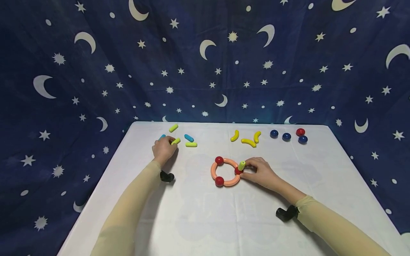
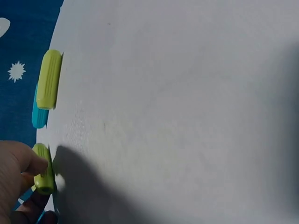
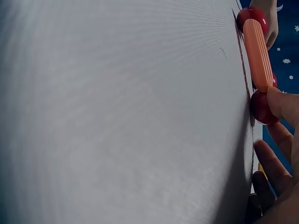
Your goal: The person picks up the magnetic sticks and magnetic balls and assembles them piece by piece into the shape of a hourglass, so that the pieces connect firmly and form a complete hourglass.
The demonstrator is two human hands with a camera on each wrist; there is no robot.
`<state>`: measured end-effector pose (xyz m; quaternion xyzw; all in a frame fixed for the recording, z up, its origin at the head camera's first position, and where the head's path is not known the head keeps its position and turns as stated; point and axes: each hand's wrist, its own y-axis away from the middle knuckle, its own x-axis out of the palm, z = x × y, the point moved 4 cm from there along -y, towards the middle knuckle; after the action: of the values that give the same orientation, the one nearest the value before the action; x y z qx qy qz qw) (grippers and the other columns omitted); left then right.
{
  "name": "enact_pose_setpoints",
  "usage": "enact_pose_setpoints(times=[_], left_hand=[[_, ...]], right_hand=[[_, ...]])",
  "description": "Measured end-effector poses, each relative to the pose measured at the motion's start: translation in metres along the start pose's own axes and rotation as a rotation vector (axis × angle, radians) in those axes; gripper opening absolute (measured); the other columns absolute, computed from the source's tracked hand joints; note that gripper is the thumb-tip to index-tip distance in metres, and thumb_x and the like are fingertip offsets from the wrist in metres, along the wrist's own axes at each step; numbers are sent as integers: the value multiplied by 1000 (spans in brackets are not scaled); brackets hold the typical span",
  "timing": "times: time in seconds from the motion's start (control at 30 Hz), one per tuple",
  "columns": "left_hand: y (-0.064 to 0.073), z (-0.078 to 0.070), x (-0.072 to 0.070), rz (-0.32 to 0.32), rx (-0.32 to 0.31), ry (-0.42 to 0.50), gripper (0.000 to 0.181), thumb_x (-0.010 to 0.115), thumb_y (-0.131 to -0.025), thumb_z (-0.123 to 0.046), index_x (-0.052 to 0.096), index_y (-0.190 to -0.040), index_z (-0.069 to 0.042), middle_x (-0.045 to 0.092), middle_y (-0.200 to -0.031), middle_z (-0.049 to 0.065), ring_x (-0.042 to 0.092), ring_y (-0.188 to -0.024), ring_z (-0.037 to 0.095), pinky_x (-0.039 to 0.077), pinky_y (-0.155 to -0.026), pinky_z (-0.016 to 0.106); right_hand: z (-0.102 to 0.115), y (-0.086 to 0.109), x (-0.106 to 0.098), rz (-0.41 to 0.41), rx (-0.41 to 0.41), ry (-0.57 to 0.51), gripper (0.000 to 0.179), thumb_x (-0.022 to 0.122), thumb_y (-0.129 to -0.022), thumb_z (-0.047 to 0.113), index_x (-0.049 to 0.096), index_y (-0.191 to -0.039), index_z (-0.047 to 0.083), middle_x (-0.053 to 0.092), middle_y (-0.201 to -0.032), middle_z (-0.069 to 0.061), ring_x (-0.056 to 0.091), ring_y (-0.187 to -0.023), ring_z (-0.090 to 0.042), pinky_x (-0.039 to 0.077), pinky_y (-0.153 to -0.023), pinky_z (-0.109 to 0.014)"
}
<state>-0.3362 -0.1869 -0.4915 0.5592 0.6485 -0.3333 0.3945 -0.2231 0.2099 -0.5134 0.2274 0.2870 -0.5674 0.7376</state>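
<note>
Between its thumb and fingers, my left hand [image 1: 163, 150] pinches a short yellow-green stick [image 2: 44, 173] at the table's back left. Close by lie another green stick [image 1: 191, 144] and a blue stick [image 1: 189, 138]. A ring of curved orange sticks [image 1: 232, 182] and red balls [image 1: 219, 181] lies mid-table. At the ring's right side, my right hand [image 1: 261, 173] holds a red ball [image 3: 262, 107] between thumb and fingers. From that ball a green stick [image 1: 241, 165] points up, tilted slightly. In the right wrist view, a ribbed orange stick [image 3: 258, 53] meets the held ball.
Farther back lie a green stick [image 1: 173, 128] and a blue stick [image 1: 162, 136], partly behind the left hand. Curved yellow sticks [image 1: 248, 143] lie at the back middle. Dark blue balls [image 1: 286, 137] and a red ball [image 1: 300, 132] sit back right. A starry blue cloth [image 1: 205, 71] hangs behind the white table [image 1: 198, 220].
</note>
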Motion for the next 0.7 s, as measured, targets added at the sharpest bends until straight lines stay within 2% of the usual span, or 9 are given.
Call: enact_pose_setpoints(times=[0.2, 0.4, 0.47, 0.57, 0.7], left_hand=[[-2, 5, -1, 8, 30, -32, 39, 64, -98, -30, 68, -132, -11, 67, -128, 11, 53, -115, 39, 37, -98, 57], [1, 8, -2, 3, 48, -26, 37, 65, -100, -30, 70, -131, -12, 68, -118, 11, 54, -109, 37, 37, -95, 57], [4, 6, -3, -13, 77, 11, 36, 65, -100, -30, 69, -131, -13, 68, -118, 10, 54, -110, 36, 36, -96, 57], [9, -1, -5, -26, 149, 116, 36, 65, -100, -30, 69, -132, -15, 67, -121, 10, 54, -113, 36, 33, -100, 58], [17, -15, -5, 2, 257, 274, 36, 66, -101, -28, 68, -132, -11, 68, -123, 11, 57, -116, 34, 34, -105, 54]], right_hand=[[0, 1, 0, -3, 12, -3, 39, 86, -81, 47, 73, -111, 24, 64, -124, 1, 46, -127, -27, 32, -108, -57], [0, 0, 2, 2, 11, 2, 39, 86, -82, 46, 73, -111, 24, 65, -124, 0, 46, -127, -28, 32, -108, -57], [0, 0, 2, 3, 8, 4, 39, 86, -82, 46, 73, -111, 24, 65, -124, 0, 46, -127, -28, 32, -108, -57], [0, 0, 2, 1, 2, 6, 38, 86, -82, 46, 73, -111, 24, 65, -123, 1, 47, -126, -27, 33, -107, -57], [0, 0, 0, -2, -8, 1, 38, 86, -82, 46, 73, -111, 24, 65, -122, 2, 48, -123, -26, 34, -105, -56]])
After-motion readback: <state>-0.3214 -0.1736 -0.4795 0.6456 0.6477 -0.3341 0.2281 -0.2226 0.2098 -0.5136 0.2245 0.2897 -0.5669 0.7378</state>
